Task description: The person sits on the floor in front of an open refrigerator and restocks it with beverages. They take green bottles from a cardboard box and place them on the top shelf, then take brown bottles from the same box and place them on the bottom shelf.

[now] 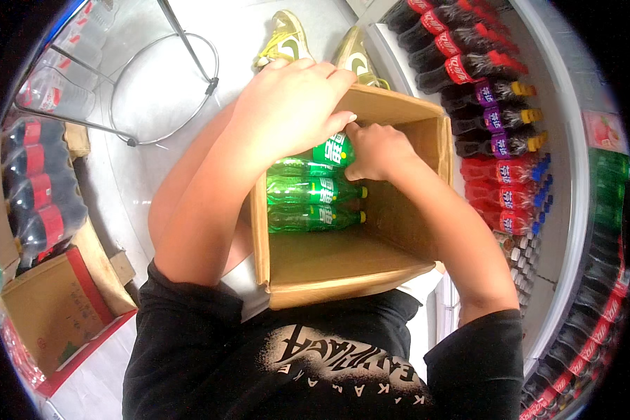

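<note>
Before me stands a deep open cardboard box (346, 262) with green plastic Sprite bottles lying inside, their yellow caps toward the right. Two bottles (315, 215) show fully below my hands. Higher up, another green bottle (332, 149) is partly covered by both hands. My right hand (380, 149) reaches into the box, with thumb and fingers around that bottle's cap end. My left hand (294, 105) lies palm down over the box's far left part, fingers near the far rim; its palm and whatever it grips are hidden.
A curved shelf edge (569, 126) borders cola bottles (446, 58), purple-labelled bottles (488, 118) and red bottles (499, 194) on the right. Left are a round metal stool frame (212, 86), wrapped cola bottles (44, 184) and an open carton (58, 310). Yellow-green shoes (289, 39) stand beyond the box.
</note>
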The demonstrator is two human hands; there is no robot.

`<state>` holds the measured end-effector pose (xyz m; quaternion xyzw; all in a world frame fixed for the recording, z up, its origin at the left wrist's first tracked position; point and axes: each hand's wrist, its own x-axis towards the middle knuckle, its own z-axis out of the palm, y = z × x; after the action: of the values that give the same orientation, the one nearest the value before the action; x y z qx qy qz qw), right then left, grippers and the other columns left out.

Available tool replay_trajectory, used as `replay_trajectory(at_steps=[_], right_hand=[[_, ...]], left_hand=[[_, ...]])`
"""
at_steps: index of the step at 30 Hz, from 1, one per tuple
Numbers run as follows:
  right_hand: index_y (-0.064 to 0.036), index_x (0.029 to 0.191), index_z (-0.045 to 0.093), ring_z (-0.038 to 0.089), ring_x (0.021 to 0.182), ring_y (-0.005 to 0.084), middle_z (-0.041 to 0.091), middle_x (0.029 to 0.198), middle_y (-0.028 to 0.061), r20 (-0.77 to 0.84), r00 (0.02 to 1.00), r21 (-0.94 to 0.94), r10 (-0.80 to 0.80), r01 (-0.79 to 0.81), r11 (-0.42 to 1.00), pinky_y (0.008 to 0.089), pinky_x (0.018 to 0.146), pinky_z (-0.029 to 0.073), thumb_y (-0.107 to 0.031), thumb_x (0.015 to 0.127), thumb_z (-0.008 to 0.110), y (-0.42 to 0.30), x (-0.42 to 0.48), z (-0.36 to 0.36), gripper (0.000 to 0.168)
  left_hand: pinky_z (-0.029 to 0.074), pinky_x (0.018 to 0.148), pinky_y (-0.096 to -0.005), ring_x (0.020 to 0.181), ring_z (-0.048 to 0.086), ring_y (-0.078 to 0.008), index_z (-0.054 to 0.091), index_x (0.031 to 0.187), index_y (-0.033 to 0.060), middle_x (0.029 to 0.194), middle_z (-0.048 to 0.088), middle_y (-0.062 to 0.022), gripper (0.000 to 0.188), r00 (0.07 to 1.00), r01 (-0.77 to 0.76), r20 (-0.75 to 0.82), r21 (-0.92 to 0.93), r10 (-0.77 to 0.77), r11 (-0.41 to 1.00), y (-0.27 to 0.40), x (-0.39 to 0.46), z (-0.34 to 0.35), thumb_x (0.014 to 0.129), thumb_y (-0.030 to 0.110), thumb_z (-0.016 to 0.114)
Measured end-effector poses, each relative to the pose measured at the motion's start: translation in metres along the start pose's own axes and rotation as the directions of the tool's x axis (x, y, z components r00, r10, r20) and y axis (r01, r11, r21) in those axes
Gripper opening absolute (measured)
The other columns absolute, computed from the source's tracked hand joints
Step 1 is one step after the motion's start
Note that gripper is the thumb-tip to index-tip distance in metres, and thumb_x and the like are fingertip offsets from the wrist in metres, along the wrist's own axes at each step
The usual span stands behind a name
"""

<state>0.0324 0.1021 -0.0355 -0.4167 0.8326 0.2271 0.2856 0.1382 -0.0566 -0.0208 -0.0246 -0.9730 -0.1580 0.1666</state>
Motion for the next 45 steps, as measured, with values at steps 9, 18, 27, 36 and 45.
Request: replay_trajectory(at_steps=[9,18,27,36,45], right_hand=[[-0.012,0.111,0.063,0.075,0.085,0.0276,0.07,0.099,0.0068,-0.331,0.915,-0.382,-0.232,0.095,0.919,0.0403,0.071,0.061,-0.028,0.067,0.087,0.021,-0.101,-0.064,0.052],[-0.015,0.113,0.066,0.066,0.09,0.0252,0.063,0.093,0.002,-0.65,0.61,-0.563,-0.454,0.015,0.826,0.041,0.084,0.052,-0.013,0.059,0.082,0.04,-0.173,-0.125,0.057],[-0.002,0.155,0.028,0.051,0.131,0.0288,0.048,0.144,0.0186,-0.742,0.621,0.664,0.254,0.732,0.149,0.0442,0.108,0.046,-0.012,0.084,0.082,0.033,-0.11,-0.059,0.09],[-0.003,0.133,0.049,0.059,0.104,0.0124,0.062,0.116,0.0035,-0.7,0.598,0.553,0.392,0.8,-0.233,0.0307,0.092,0.051,-0.01,0.094,0.074,-0.015,-0.098,-0.039,0.047],[0.002,0.12,0.061,0.071,0.086,0.0298,0.071,0.1,0.0189,-0.62,0.305,0.592,0.723,0.787,0.176,0.0436,0.076,0.06,-0.061,0.082,0.067,0.095,-0.212,-0.023,0.074]], left_hand=[[0.049,0.097,-0.0474,0.112,0.062,-0.0365,0.063,0.125,0.0062,0.118,0.067,-0.0147,0.061,0.966,-0.241,-0.156,-0.23,0.209,0.943,-0.001,-0.002,-0.009,0.082,0.047,0.076],[0.054,0.091,-0.0477,0.104,0.067,-0.044,0.05,0.141,0.0073,0.115,0.068,-0.0244,0.082,0.994,-0.112,-0.044,-0.511,0.104,0.852,0.02,0.0,-0.023,0.072,0.034,0.086],[0.057,0.084,-0.0477,0.097,0.071,-0.0436,0.051,0.137,0.0036,0.103,0.072,-0.0234,0.081,0.927,-0.019,-0.283,-0.69,-0.246,0.723,0.029,-0.002,-0.036,0.071,0.033,0.087],[0.045,0.106,-0.0468,0.122,0.057,-0.0415,0.047,0.145,0.0014,0.132,0.057,-0.0235,0.091,0.981,-0.109,-0.193,-0.506,0.01,0.856,0.042,-0.007,-0.056,0.073,0.04,0.087],[0.043,0.103,-0.0446,0.12,0.056,-0.0363,0.061,0.128,0.0026,0.126,0.062,-0.0158,0.058,0.985,-0.066,-0.167,-0.208,0.031,0.976,0.007,-0.003,-0.028,0.083,0.035,0.078]])
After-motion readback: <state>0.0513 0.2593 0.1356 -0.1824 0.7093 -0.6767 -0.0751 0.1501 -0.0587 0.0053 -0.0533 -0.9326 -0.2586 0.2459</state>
